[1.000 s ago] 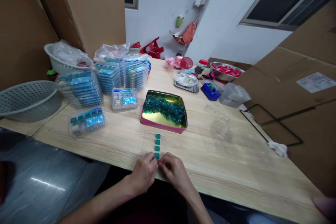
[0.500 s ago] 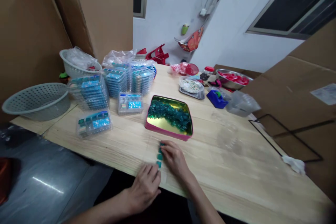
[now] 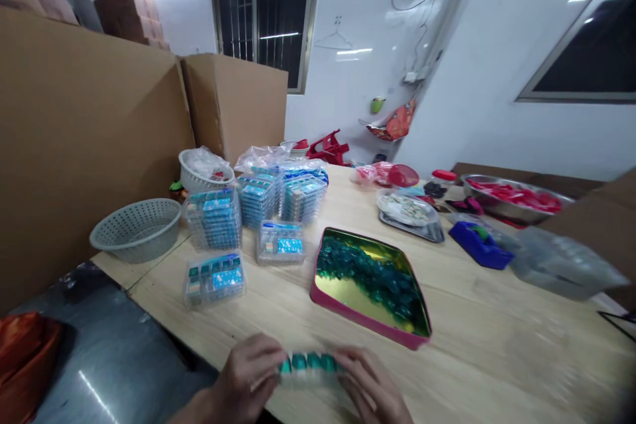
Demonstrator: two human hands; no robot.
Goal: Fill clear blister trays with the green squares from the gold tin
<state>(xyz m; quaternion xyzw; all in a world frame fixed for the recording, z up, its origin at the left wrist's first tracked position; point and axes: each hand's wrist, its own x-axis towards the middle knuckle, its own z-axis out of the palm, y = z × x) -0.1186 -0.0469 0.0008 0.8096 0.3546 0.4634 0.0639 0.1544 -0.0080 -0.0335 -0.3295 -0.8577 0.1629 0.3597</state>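
Note:
Between my hands is a clear strip with a row of several teal-green square pieces (image 3: pixel 314 362). My left hand (image 3: pixel 252 371) pinches its left end, and my right hand (image 3: pixel 368 381) grips the right end; both are somewhat blurred. Just beyond lies a pink-rimmed tin (image 3: pixel 348 313) with a gold inside, holding a heap of loose teal pieces (image 3: pixel 365 268). To the left a clear plastic box (image 3: pixel 216 280) contains teal squares, a blue patterned block and a blue pen. Behind it sits a similar box (image 3: pixel 281 244).
Stacks of filled clear boxes (image 3: pixel 213 218) stand at the back left, beside a grey perforated basket (image 3: pixel 136 232). On the right are a plate of small pale pieces (image 3: pixel 407 209), a blue tape dispenser (image 3: pixel 479 245), clear plastic containers (image 3: pixel 561 265) and a metal bowl of red items (image 3: pixel 519 199).
The row of teal squares was on the table by the front edge; now both hands hold it sideways by its ends. The view has tilted up and turned left.

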